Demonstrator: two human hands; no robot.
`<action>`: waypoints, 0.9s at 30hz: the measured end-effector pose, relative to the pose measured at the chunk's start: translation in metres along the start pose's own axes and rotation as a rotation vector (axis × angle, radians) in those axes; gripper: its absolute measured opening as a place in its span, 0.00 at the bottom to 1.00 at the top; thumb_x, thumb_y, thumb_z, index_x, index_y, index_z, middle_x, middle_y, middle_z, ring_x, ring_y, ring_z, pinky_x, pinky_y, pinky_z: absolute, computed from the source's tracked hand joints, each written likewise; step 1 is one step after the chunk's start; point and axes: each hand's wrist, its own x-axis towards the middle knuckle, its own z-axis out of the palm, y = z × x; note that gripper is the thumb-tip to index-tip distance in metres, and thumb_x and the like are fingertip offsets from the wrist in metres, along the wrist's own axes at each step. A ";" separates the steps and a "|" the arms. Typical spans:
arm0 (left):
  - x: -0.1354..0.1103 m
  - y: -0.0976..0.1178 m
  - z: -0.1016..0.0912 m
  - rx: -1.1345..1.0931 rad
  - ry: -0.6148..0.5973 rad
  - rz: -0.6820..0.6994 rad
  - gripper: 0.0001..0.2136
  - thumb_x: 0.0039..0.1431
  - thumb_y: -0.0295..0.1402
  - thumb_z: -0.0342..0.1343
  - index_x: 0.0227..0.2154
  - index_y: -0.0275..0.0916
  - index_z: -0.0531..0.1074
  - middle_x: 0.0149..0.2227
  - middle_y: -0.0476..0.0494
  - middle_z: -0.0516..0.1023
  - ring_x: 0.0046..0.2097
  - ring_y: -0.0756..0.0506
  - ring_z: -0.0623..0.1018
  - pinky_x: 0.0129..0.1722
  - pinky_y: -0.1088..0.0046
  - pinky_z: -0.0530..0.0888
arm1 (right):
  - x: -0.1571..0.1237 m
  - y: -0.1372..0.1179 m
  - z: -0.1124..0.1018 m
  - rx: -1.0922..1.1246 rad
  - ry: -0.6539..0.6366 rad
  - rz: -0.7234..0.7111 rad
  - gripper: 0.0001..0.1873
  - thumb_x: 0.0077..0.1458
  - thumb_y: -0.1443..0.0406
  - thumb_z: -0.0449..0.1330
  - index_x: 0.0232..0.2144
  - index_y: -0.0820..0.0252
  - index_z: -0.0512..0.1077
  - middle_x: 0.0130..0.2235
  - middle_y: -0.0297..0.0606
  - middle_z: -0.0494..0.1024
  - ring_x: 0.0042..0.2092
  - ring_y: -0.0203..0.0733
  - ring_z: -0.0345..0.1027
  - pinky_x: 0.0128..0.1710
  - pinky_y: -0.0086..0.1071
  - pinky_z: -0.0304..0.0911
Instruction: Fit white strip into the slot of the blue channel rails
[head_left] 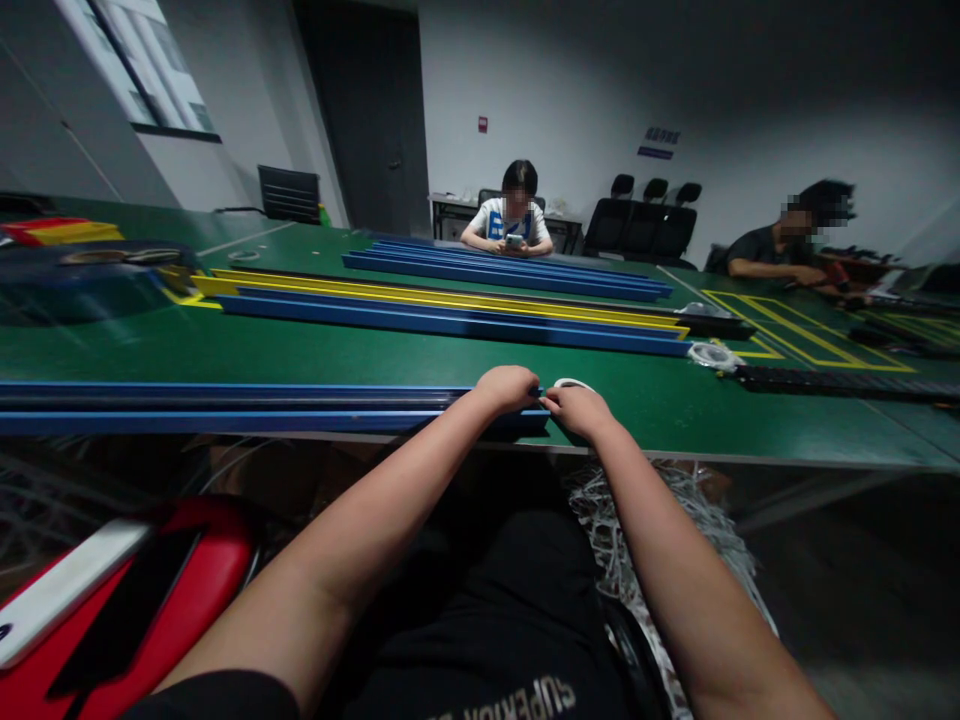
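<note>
A long blue channel-shaped strip [225,420] lies along the near edge of the green table, running out of view on the left. At its right end my left hand [510,386] is closed, its fingertips pinched together over the channel. My right hand [579,408] meets it there, thumb and finger also pinched, just past the strip's end. Whatever sits between the fingertips is too small to make out. Partly hidden behind my right hand is a white ring [574,383], perhaps a roll of tape.
Farther across the green table [750,420] lie yellow strips [450,300] and more blue strips [495,270]. A clear-wrapped roll [712,356] is at their right end. Two people [510,215] sit beyond. Below, a red seat [217,560] and a tangle of pale strips [637,530].
</note>
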 end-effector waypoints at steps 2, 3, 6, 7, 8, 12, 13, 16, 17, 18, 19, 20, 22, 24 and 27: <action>-0.001 0.001 0.000 -0.005 0.002 -0.005 0.14 0.56 0.43 0.53 0.39 0.45 0.78 0.42 0.42 0.81 0.43 0.42 0.79 0.40 0.71 0.71 | 0.001 -0.001 0.001 -0.009 0.008 0.034 0.27 0.64 0.49 0.41 0.40 0.52 0.77 0.39 0.42 0.78 0.42 0.43 0.70 0.40 0.32 0.59; -0.002 0.001 0.000 -0.008 0.008 -0.007 0.14 0.56 0.43 0.53 0.40 0.45 0.78 0.42 0.42 0.81 0.44 0.42 0.79 0.41 0.71 0.71 | 0.001 -0.002 0.001 -0.010 0.010 0.053 0.27 0.65 0.50 0.41 0.40 0.52 0.77 0.40 0.42 0.78 0.42 0.43 0.70 0.41 0.33 0.59; -0.002 0.001 -0.001 -0.025 0.009 -0.015 0.14 0.57 0.43 0.52 0.39 0.45 0.78 0.42 0.42 0.81 0.44 0.42 0.78 0.41 0.71 0.71 | -0.001 -0.005 0.001 0.014 0.028 0.096 0.28 0.64 0.49 0.40 0.41 0.52 0.76 0.41 0.42 0.78 0.43 0.44 0.70 0.41 0.33 0.59; -0.001 0.000 -0.001 -0.032 -0.004 -0.018 0.14 0.57 0.43 0.52 0.39 0.45 0.78 0.41 0.42 0.81 0.43 0.42 0.79 0.40 0.71 0.71 | -0.003 -0.006 0.001 0.025 0.042 0.113 0.29 0.64 0.48 0.39 0.41 0.52 0.76 0.41 0.42 0.78 0.43 0.44 0.70 0.41 0.33 0.59; 0.000 0.000 -0.001 -0.038 -0.022 -0.021 0.14 0.56 0.44 0.52 0.38 0.45 0.78 0.40 0.42 0.81 0.42 0.42 0.79 0.39 0.71 0.71 | -0.005 -0.007 0.001 0.034 0.057 0.133 0.30 0.64 0.47 0.38 0.41 0.53 0.75 0.41 0.42 0.78 0.43 0.44 0.70 0.42 0.34 0.59; 0.005 -0.001 0.001 -0.054 -0.070 -0.063 0.15 0.54 0.46 0.53 0.38 0.45 0.78 0.40 0.42 0.81 0.41 0.42 0.79 0.37 0.71 0.71 | -0.011 -0.013 0.001 0.060 0.101 0.231 0.29 0.64 0.46 0.39 0.43 0.55 0.73 0.40 0.43 0.78 0.43 0.45 0.71 0.43 0.35 0.60; 0.006 -0.001 0.002 -0.056 -0.080 -0.080 0.15 0.54 0.46 0.53 0.38 0.46 0.78 0.40 0.42 0.81 0.41 0.42 0.79 0.37 0.71 0.71 | -0.012 -0.014 0.001 0.064 0.111 0.252 0.29 0.63 0.46 0.40 0.44 0.55 0.73 0.41 0.44 0.78 0.43 0.46 0.71 0.43 0.35 0.60; 0.007 -0.001 0.002 -0.060 -0.124 -0.125 0.17 0.52 0.47 0.54 0.39 0.45 0.78 0.41 0.42 0.81 0.41 0.42 0.79 0.38 0.71 0.72 | -0.012 -0.016 0.001 0.069 0.137 0.285 0.26 0.64 0.49 0.41 0.50 0.55 0.69 0.41 0.45 0.78 0.43 0.47 0.72 0.42 0.36 0.60; 0.007 -0.001 0.001 -0.062 -0.136 -0.137 0.17 0.52 0.48 0.54 0.39 0.45 0.78 0.40 0.41 0.81 0.41 0.41 0.79 0.38 0.70 0.72 | -0.012 -0.017 0.001 0.070 0.142 0.292 0.25 0.64 0.50 0.42 0.53 0.55 0.67 0.41 0.45 0.78 0.42 0.47 0.72 0.42 0.36 0.61; 0.007 0.000 0.001 -0.064 -0.146 -0.147 0.18 0.52 0.48 0.54 0.39 0.45 0.78 0.40 0.41 0.81 0.41 0.41 0.79 0.39 0.70 0.73 | -0.012 -0.017 0.001 0.071 0.145 0.298 0.26 0.64 0.51 0.42 0.56 0.55 0.64 0.41 0.45 0.78 0.42 0.47 0.73 0.41 0.36 0.61; 0.007 0.000 0.000 -0.064 -0.153 -0.156 0.18 0.52 0.49 0.54 0.39 0.45 0.78 0.40 0.41 0.81 0.41 0.41 0.79 0.39 0.69 0.73 | -0.012 -0.017 0.001 0.071 0.148 0.301 0.26 0.64 0.52 0.43 0.59 0.56 0.61 0.41 0.45 0.78 0.42 0.48 0.73 0.41 0.36 0.61; 0.008 0.000 0.000 -0.063 -0.159 -0.164 0.18 0.52 0.49 0.54 0.39 0.44 0.78 0.40 0.40 0.81 0.41 0.41 0.79 0.39 0.69 0.73 | -0.012 -0.017 0.001 0.072 0.151 0.304 0.27 0.64 0.52 0.43 0.61 0.56 0.58 0.41 0.46 0.78 0.42 0.48 0.73 0.41 0.37 0.61; 0.009 0.001 -0.001 -0.058 -0.170 -0.173 0.18 0.52 0.49 0.55 0.39 0.44 0.78 0.40 0.40 0.81 0.42 0.40 0.79 0.40 0.68 0.73 | -0.012 -0.017 0.002 0.080 0.164 0.316 0.28 0.64 0.53 0.43 0.62 0.56 0.56 0.42 0.47 0.78 0.43 0.48 0.73 0.42 0.37 0.61; 0.011 0.002 -0.001 -0.045 -0.186 -0.165 0.19 0.52 0.50 0.54 0.39 0.44 0.78 0.41 0.39 0.81 0.43 0.40 0.79 0.41 0.67 0.74 | -0.012 -0.017 0.003 0.096 0.185 0.346 0.27 0.65 0.54 0.43 0.62 0.57 0.55 0.44 0.48 0.78 0.44 0.48 0.73 0.43 0.37 0.61; 0.014 0.002 0.001 -0.017 -0.208 -0.137 0.19 0.53 0.49 0.54 0.41 0.44 0.77 0.42 0.39 0.81 0.43 0.40 0.79 0.42 0.67 0.74 | -0.012 -0.015 0.006 0.111 0.226 0.409 0.27 0.65 0.54 0.43 0.61 0.60 0.57 0.44 0.51 0.77 0.44 0.48 0.72 0.44 0.37 0.60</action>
